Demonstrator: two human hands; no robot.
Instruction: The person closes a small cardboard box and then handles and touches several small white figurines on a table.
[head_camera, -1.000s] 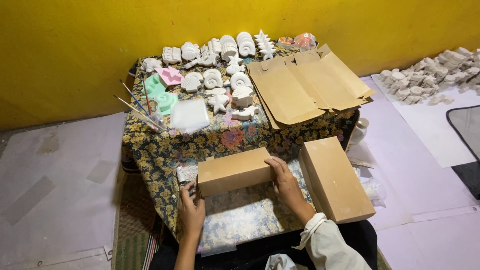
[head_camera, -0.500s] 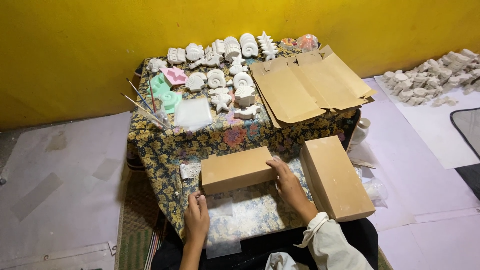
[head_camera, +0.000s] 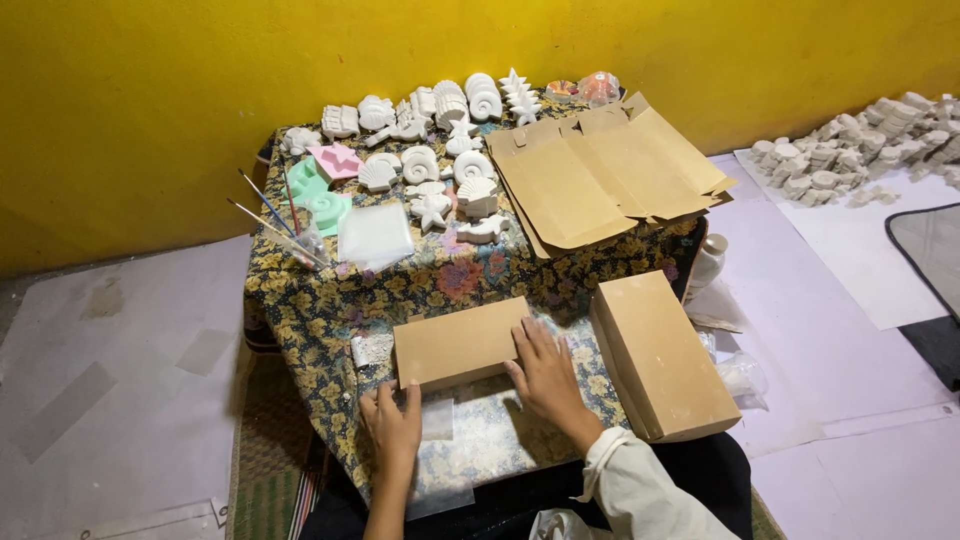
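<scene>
I inspect the scene from the head view. The brown cardboard box (head_camera: 462, 342) lies flat on the bench (head_camera: 300, 300), directly ahead of both hands, at the near edge of the flower-patterned cloth. Its long axis runs left to right, tilted slightly so the right end sits a little farther from me.

My right hand (head_camera: 545, 370) is the nearer one: it lies flat with fingers spread on the box's right end, palm pressing the top face and near edge. It clamps nothing. My left hand (head_camera: 392, 425) rests open on the bench just below the box's left near corner, fingertips touching or just short of the box's edge; I cannot tell which. It grips nothing.

The box is plain, closed, shallow and rectangular, with clean corners and no visible marks. A clear plastic sheet (head_camera: 470, 440) lies beneath and in front of it.

A second, similar brown box (head_camera: 663, 352) lies just to the right, its long axis running away from me. Flattened cardboard blanks (head_camera: 605, 170) sit beyond it. White plaster shell figures (head_camera: 440, 140) fill the far part of the bench, with paintbrushes (head_camera: 270, 215) at the left.
</scene>
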